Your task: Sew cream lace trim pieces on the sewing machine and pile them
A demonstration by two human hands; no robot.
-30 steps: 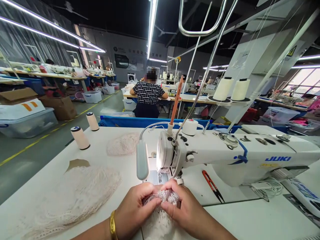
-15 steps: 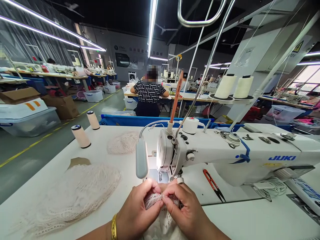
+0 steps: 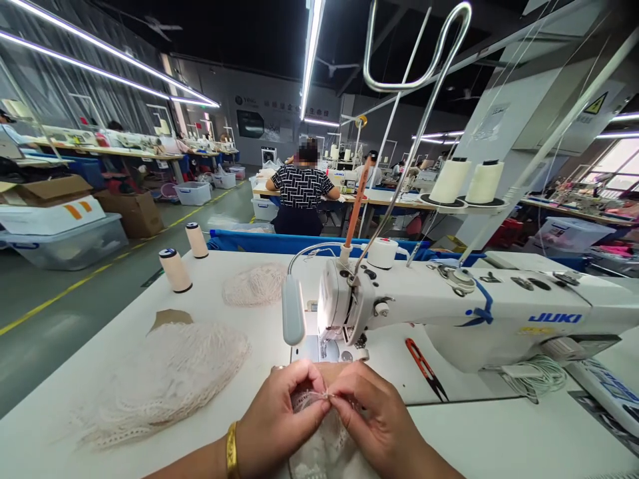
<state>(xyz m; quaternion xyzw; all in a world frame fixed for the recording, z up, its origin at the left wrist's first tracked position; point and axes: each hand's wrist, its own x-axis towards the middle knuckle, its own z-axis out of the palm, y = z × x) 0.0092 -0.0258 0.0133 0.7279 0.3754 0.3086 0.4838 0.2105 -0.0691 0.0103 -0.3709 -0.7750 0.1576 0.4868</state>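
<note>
Both hands meet low in the middle of the view, just in front of the sewing machine (image 3: 409,299). My left hand (image 3: 282,412), with a gold bracelet (image 3: 231,450) at its wrist, pinches the edge of a pale lace fabric (image 3: 319,452) between thumb and forefinger. From the other side, my right hand (image 3: 377,412) pinches the same edge, fingertips touching or nearly touching the left ones. The lace hangs down below the fingers, partly hidden by the hands. Behind them is the lit needle area (image 3: 327,349), with the needle itself too small to make out.
A heap of pale lace (image 3: 174,379) lies on the left of the white table (image 3: 249,459), a smaller lace pile (image 3: 254,284) behind it. Two thread cones (image 3: 176,271) stand near the far left edge. Red-handled snips (image 3: 424,366) lie right of my hands. A co-worker (image 3: 302,193) sits ahead.
The view has shifted slightly, so the table items appear a little further right. Both hands still pinch the lace, their fingertips nearly in the same place.
</note>
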